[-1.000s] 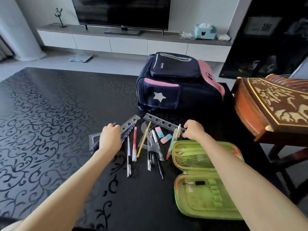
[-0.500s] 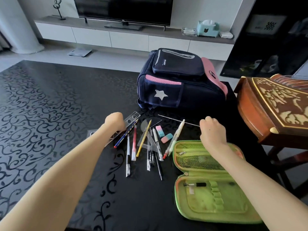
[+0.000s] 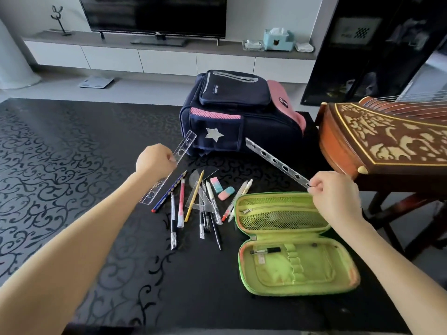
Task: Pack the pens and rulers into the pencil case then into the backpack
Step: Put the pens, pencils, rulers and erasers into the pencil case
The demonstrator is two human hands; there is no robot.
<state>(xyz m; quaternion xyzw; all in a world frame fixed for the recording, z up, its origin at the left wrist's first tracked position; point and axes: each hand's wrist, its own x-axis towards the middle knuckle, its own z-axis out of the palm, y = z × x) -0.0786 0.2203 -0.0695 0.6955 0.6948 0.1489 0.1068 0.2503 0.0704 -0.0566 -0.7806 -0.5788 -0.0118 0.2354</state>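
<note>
Clear ruler [image 3: 185,146] is pinched by the left hand [image 3: 154,161], stencil ruler [image 3: 275,161] by the right hand [image 3: 335,191].

bare table [image 3: 60,165] at left; pens [image 3: 191,209] beside open pencil case [image 3: 297,264]

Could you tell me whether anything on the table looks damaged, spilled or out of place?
Nothing is spilled or broken. The pens lie jumbled beside the open pencil case, whose green lining looks stained.

Two rulers [image 3: 278,163], two erasers [image 3: 216,184], one backpack [image 3: 232,110]
</note>
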